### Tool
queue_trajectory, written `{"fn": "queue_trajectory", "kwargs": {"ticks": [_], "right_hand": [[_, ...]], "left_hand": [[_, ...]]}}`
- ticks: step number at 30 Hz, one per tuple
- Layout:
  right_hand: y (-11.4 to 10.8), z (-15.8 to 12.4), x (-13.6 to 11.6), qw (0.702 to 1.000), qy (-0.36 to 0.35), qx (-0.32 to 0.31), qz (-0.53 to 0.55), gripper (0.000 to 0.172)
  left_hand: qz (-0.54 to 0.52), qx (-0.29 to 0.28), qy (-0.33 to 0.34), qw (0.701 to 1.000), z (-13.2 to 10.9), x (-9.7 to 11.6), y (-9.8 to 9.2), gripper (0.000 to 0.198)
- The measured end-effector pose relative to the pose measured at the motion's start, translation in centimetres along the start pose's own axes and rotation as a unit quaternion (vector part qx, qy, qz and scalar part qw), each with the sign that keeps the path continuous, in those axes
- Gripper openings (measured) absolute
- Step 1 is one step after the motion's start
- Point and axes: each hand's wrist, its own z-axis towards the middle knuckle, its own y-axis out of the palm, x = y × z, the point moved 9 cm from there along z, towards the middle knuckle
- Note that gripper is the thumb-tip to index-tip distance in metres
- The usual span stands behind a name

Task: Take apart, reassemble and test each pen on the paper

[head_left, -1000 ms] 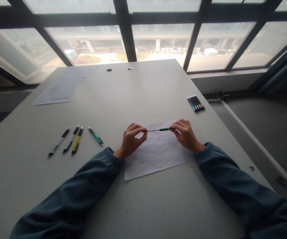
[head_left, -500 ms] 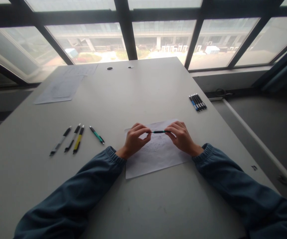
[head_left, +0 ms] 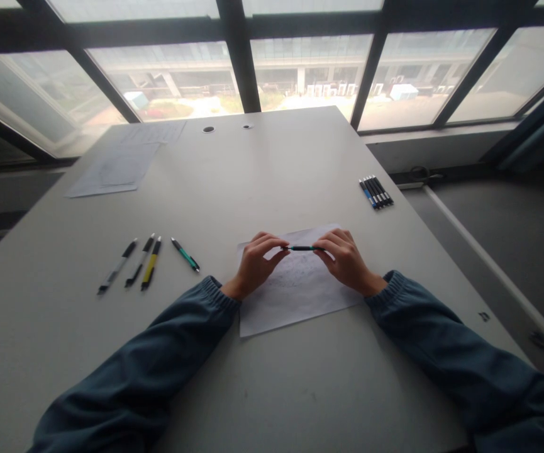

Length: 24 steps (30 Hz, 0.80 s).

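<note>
A black and green pen is held level between my hands, above a sheet of white paper. My right hand pinches its green right end between thumb and fingers. At the thin left end, the thumb and fingertips of my left hand are closed on the pen's tip; whether a small separate part sits in them is too small to tell. Faint dark marks show on the paper beneath.
Left of my hands lie a green pen, a yellow pen and two grey-and-black pens. Several dark pens form a row near the right table edge. Papers lie far left. A small dark piece is at the right.
My left fingertips have shifted slightly on the pen's thin end, the thumb now straighter. The right hand keeps its pinch. The whole view has moved a little.
</note>
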Motion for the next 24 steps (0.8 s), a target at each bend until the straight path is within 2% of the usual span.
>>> {"fn": "queue_trajectory", "kwargs": {"ticks": [15, 22, 24], "right_hand": [[-0.9, -0.1, -0.7, 0.999, -0.024, 0.033, 0.014, 0.007], [-0.7, 0.0, -1.2, 0.999, -0.044, 0.019, 0.007, 0.007], [-0.6, 0.0, -1.5, 0.998, -0.053, 0.015, 0.005, 0.006]], "left_hand": [[-0.02, -0.005, -0.015, 1.0, -0.5, -0.6, 0.2, 0.012], [-0.005, -0.034, -0.03, 0.999, -0.4, -0.8, 0.6, 0.041], [-0.007, -0.036, -0.028, 0.999, -0.4, -0.7, 0.6, 0.042]]}}
